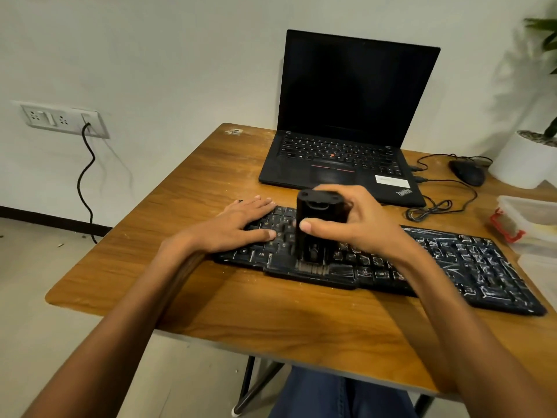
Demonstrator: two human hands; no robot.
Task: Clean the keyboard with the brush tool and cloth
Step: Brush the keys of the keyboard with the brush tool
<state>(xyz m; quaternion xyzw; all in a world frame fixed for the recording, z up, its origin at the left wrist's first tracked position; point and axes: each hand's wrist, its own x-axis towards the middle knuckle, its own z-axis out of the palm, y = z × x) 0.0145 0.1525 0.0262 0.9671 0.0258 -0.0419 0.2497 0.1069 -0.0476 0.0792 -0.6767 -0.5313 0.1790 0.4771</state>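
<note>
Nearest of all, a lap in blue jeans (331,396) shows below the near edge of the wooden table (271,312), and 2 bare forearms reach across that edge toward the middle of the surface. A black keyboard (452,267), streaked all over with white dust, lies slantwise past the middle, its right end running toward the right edge and sitting nearer than its left end. The left hand (241,224) lies flat on the keyboard's left end, fingers straight and close together, thumb stretched along the keys, holding nothing. The right hand (352,224) grips the black brush tool (312,211), thumb on its near face and fingers curled round its far side. The tool stands upright over the keyboard's left half, just beside the left hand, with its short bristles (313,268) touching the keyboard's near rim by the bottom row of keys. Beyond the keyboard, a loose coil of black cable (431,209) rests toward the right edge. On the right edge itself sit clear plastic containers (533,215), 1 of them with a red piece at its side. Farther back, an open black laptop (346,116) with a dark screen stands against the far edge, and a black mouse (468,171) lies near the far right corner, next to a white plant pot (524,158). On the wall to the left, a white socket panel (60,119) has a black cord (86,182) hanging down from it to the floor.
</note>
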